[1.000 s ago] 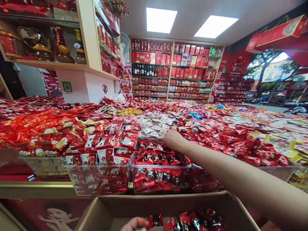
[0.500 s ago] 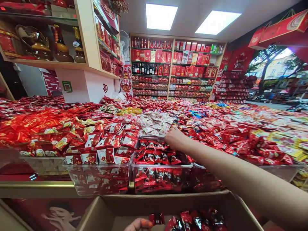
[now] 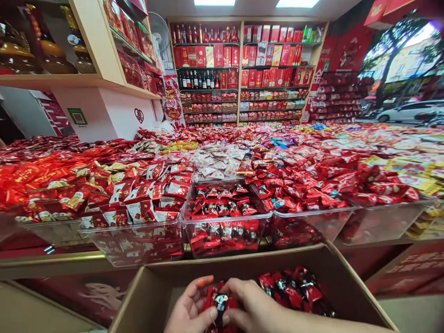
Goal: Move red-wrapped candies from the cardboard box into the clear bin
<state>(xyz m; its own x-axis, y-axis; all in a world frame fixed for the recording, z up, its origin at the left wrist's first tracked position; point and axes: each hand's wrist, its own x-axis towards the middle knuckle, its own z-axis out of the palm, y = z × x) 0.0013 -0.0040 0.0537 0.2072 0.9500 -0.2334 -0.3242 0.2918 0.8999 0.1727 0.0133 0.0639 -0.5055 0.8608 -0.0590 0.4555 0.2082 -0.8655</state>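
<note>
Both of my hands are inside an open cardboard box at the bottom of the view. My left hand curls around red-and-black wrapped candies. From the other side, my right hand closes its thumb and fingers on the same candies. How many lie between the hands is hidden. More candies of the same kind lie in the box to the right. Just behind the box, a clear plastic bin holds matching candies in rows, with room above them below its rim.
Clear bins of red-and-white packets and red twisted candies flank the middle bin. White packets lie behind it. A wall cabinet overhangs at left. Shelves of bottles and boxes line the back wall.
My right hand has come down from the middle bin into the box and joined my left hand at the candies. The view has tilted downward.
</note>
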